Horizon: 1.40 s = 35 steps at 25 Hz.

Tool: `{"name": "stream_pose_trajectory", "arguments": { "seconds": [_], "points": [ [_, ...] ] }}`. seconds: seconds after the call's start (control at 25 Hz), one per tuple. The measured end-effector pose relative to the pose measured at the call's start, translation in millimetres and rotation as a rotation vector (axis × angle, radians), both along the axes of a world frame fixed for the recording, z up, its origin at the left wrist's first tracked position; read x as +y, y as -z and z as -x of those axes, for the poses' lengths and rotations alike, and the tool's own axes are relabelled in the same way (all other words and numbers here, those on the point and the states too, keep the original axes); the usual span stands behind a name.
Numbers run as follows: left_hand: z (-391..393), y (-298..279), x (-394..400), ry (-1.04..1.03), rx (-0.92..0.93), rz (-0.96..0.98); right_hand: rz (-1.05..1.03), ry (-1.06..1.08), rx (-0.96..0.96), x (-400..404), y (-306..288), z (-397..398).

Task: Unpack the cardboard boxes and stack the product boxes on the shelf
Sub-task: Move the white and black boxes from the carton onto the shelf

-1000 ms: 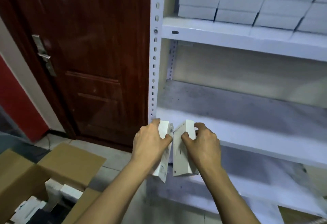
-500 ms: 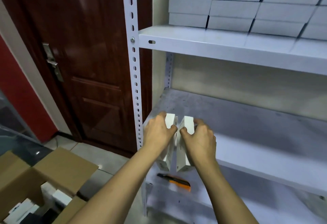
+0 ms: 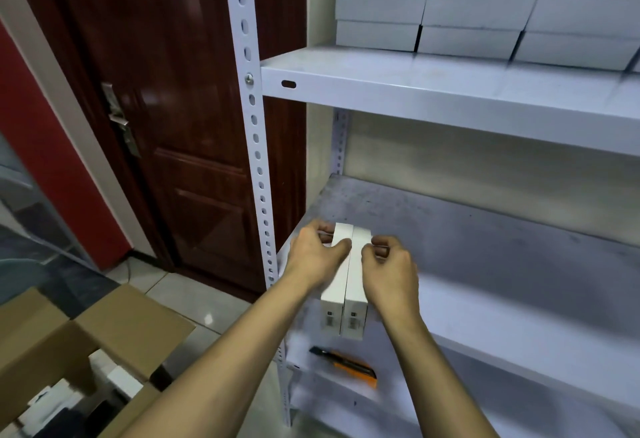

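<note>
grey metal shelving unit (image 3: 450,91), slotted uprights; middle shelf board (image 3: 485,247) bare and scuffed, top shelf carrying stacked white product boxes (image 3: 478,15).
dark red panelled door (image 3: 173,126), left of the unit.
open brown cardboard box (image 3: 86,340) on the floor, lower left, more white boxes inside.
two slim white product boxes (image 3: 344,275), pressed side by side, at the middle shelf's front left corner; whether they rest on it cannot be told.
left hand (image 3: 317,257), fingers curled round the left box; right hand (image 3: 389,268), fingers curled round the right box.
orange and black utility knife (image 3: 346,365), on the shelf below.
handling note: keep the pair squeezed flush, slide both back together, square to the upright.
change from half a second ago: boxes closed from a slight splay into contact and advanced over the shelf edge.
</note>
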<state>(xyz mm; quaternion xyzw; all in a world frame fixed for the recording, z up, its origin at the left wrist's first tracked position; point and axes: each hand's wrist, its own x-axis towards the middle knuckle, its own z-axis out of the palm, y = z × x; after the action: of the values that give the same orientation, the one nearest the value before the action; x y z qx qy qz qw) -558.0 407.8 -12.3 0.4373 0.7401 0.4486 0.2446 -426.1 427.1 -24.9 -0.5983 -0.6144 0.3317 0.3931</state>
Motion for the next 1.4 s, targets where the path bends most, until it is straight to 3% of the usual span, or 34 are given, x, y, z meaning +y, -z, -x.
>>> {"name": "stream_pose_trajectory", "arguments": {
  "seconds": [0.2,0.6,0.8,1.08,1.4],
  "points": [
    [4.9,4.8,3.4,0.007,-0.044,0.019,0.043,-0.033,0.115,9.9,7.6,-3.2],
    [3.4,16.6,-10.0,-0.048,-0.351,-0.064,0.098,-0.115,0.186,20.1,27.1,-0.6],
    [0.2,10.7,-10.8,0.024,-0.324,-0.069,0.097,-0.048,0.260,19.7,19.0,1.5],
    [9.6,12.5,14.5,0.067,-0.210,-0.068,0.094,-0.184,0.279,17.7,29.4,8.6],
    [22.4,24.8,22.0,0.094,-0.382,-0.125,0.075,-0.232,0.223,12.6,39.0,20.5]
  ]
}}
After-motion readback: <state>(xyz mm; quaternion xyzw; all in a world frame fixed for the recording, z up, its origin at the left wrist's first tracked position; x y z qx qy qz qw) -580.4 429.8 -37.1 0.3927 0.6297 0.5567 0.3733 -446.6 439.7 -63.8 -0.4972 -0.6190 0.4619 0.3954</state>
